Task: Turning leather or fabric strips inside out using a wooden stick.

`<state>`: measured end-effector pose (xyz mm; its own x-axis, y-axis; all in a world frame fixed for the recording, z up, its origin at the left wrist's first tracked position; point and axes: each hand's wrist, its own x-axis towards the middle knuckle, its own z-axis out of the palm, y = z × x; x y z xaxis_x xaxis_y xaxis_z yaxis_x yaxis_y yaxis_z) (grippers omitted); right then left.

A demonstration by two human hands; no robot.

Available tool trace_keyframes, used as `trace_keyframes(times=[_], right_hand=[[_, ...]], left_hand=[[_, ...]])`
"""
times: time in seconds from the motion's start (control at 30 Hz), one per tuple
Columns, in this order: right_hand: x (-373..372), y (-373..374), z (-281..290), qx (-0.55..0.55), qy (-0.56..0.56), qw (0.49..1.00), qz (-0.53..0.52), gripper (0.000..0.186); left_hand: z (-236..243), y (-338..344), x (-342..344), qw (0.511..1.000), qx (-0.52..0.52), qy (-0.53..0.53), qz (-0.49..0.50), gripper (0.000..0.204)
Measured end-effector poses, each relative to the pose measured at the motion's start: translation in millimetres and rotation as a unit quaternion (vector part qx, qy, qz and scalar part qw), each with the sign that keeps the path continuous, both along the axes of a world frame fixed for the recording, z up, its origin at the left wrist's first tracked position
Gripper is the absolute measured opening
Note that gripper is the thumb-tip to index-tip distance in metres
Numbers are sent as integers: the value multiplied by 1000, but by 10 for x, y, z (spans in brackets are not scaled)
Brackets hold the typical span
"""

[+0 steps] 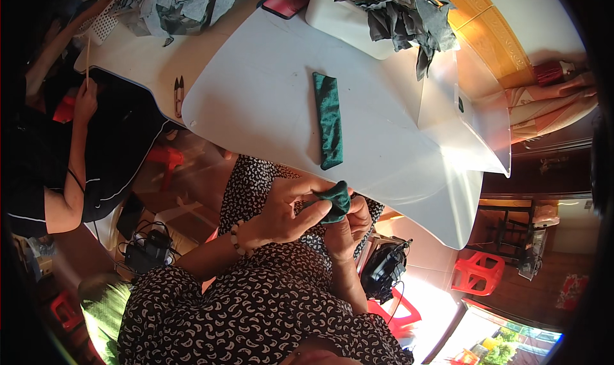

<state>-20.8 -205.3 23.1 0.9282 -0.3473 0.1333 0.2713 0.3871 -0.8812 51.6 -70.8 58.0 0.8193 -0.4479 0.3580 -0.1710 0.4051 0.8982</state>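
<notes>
A bunched piece of dark green velvety fabric [337, 205] is pinched between my two hands, just off the table's near edge. My left hand [295, 206], with a beaded bracelet at the wrist, grips it with thumb and fingers from the left. From the right, my right hand [348, 229] closes on its lower side, thumb pointing up. Folds hide part of what the fingertips do. Beyond my hands, a flat narrow green velvet pouch or strip [329, 122] lies lengthwise on the white table [256, 103], touched by neither hand.
Thread snips [179, 96] lie on the table at left. A white bin [345, 29] heaped with grey cloth scraps [409, 13] stands at the back, near a dark red phone-like object [288, 1]. A clear plastic panel [470, 115] stands at right. Another person's hand [86, 99] holds a thin stick at far left.
</notes>
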Motion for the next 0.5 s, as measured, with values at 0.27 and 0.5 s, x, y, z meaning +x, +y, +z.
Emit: trace_keyframes(times=[0.27, 0.5], right_hand=[[47, 19, 7, -5, 15, 1000, 23, 22], [77, -102, 62, 55, 74, 991, 101, 16]], left_hand=[[104, -27, 84, 997, -16, 62, 37, 20], [211, 13, 130, 991, 82, 93, 44, 14]])
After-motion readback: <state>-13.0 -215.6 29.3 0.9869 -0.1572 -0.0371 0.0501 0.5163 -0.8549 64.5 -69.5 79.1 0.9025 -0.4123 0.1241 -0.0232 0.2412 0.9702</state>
